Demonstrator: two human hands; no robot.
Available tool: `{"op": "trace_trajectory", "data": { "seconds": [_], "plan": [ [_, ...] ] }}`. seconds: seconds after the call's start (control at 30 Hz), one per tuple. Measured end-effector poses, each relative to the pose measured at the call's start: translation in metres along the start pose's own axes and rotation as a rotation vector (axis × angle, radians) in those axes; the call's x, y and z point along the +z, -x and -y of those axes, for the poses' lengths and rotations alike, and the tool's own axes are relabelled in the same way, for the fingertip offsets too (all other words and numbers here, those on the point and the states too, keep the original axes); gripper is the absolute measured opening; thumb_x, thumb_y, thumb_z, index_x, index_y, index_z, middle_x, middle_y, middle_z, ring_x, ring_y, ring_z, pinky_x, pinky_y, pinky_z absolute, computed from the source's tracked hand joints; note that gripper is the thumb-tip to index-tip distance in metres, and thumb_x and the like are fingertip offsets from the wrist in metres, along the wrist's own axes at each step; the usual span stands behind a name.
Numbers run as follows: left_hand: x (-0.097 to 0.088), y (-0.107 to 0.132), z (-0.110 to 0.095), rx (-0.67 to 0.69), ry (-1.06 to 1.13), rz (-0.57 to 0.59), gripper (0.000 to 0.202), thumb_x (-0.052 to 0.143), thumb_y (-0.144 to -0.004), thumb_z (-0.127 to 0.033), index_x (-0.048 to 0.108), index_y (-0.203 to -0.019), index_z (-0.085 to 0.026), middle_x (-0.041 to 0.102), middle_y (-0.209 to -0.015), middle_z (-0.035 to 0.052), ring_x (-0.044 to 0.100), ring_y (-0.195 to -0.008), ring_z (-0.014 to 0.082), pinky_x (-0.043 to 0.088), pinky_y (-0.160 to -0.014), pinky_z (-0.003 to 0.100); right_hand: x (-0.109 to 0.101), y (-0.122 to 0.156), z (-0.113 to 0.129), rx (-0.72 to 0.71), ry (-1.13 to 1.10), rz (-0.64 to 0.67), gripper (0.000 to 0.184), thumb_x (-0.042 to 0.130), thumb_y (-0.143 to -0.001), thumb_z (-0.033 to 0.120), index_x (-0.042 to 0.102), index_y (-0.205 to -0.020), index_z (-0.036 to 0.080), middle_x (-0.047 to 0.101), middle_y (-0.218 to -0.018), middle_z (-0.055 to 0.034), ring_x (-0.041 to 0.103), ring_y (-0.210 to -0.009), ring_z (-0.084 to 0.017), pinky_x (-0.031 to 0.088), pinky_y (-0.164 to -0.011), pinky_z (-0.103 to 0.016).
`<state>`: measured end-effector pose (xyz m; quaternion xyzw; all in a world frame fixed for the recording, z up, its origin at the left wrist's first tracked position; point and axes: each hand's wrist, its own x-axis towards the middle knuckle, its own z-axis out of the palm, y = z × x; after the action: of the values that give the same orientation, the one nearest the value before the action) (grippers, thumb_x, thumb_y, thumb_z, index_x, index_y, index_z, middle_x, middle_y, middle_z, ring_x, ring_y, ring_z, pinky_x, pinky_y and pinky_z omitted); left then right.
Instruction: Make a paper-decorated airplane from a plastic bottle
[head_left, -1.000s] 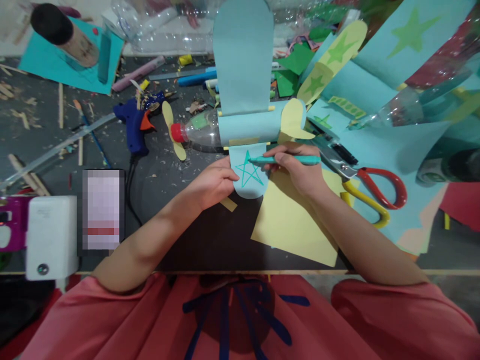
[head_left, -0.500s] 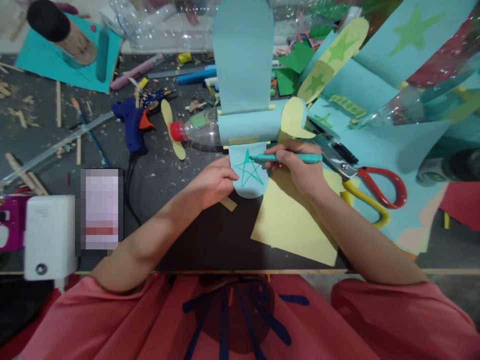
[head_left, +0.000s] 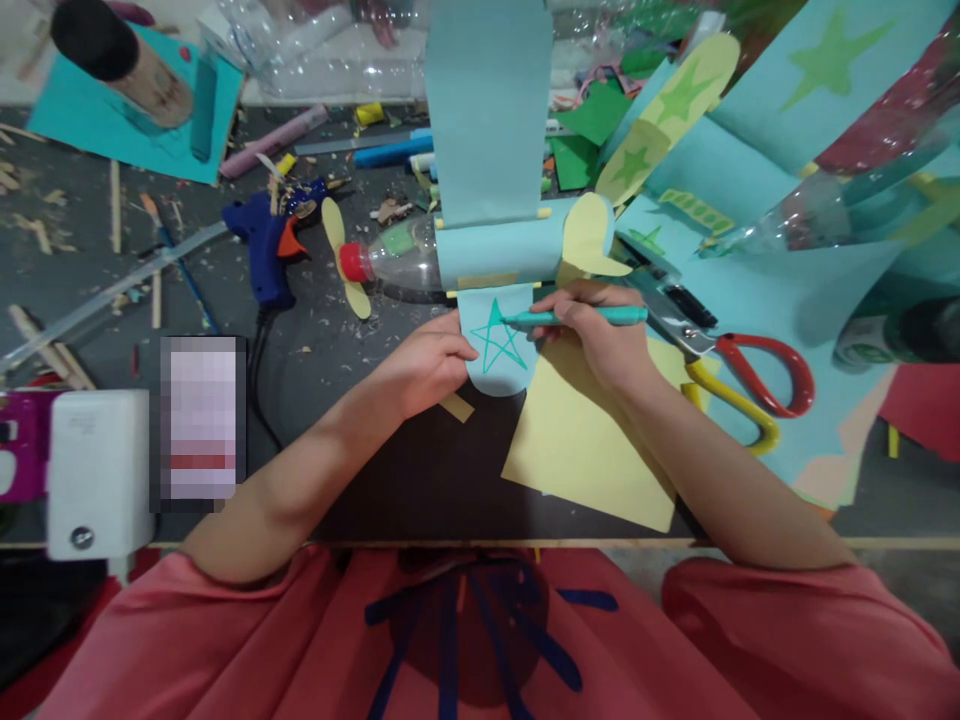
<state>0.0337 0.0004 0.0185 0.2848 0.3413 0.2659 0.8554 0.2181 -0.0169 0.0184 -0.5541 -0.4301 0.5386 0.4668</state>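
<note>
From here I see the right hand (head_left: 600, 330) with its grip wrapped around a teal marker (head_left: 628, 315), the tip resting by the upper point of a star outline (head_left: 495, 314). The star sits on the rounded blue near wing (head_left: 501, 382) of a bottle plane (head_left: 502, 252), which lies across the middle of the bench (head_left: 390, 480), its red cap (head_left: 354, 262) and yellow propeller (head_left: 333, 226) pointing left. The left hand (head_left: 431, 365) has the wing's left edge pinched, thumb on top and fingers running underneath. Only the star's top point looks filled in. A yellow sheet (head_left: 585, 450) lies under the right forearm, scissors (head_left: 699, 345) just right of that hand, and a blue glue gun (head_left: 268, 260) left of the propeller.
</note>
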Motion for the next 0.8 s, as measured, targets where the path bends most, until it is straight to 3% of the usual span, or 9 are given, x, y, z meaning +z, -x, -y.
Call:
{"op": "trace_trajectory", "data": {
  "seconds": [0.37,0.8],
  "plan": [
    [-0.0009,-0.0018,0.0013,0.003,0.021,-0.002,0.059,0.050,-0.061,-0.006,0.063,-0.118,-0.014,0.072,-0.115,0.0103,0.057,-0.129,0.0300,0.043,-0.112,0.046,-0.0019,-0.0004,-0.0041,-0.017,-0.005,0.003,0.015,0.059,-0.075,0.018,0.073,-0.069,0.021,0.065,-0.057,0.0016,0.062,-0.052,-0.011,0.053,-0.055,-0.027],
    [-0.0008,-0.0015,0.0017,0.012,0.085,0.019,0.057,0.054,-0.059,-0.004,0.063,-0.114,-0.010,0.074,-0.109,0.0121,0.061,-0.124,0.0308,0.043,-0.111,0.044,0.0000,0.0007,-0.0036,-0.002,-0.009,0.018,0.011,0.065,-0.070,0.022,0.074,-0.064,0.023,0.066,-0.054,0.0024,0.065,-0.053,-0.012,0.051,-0.053,-0.025]
  ]
}}
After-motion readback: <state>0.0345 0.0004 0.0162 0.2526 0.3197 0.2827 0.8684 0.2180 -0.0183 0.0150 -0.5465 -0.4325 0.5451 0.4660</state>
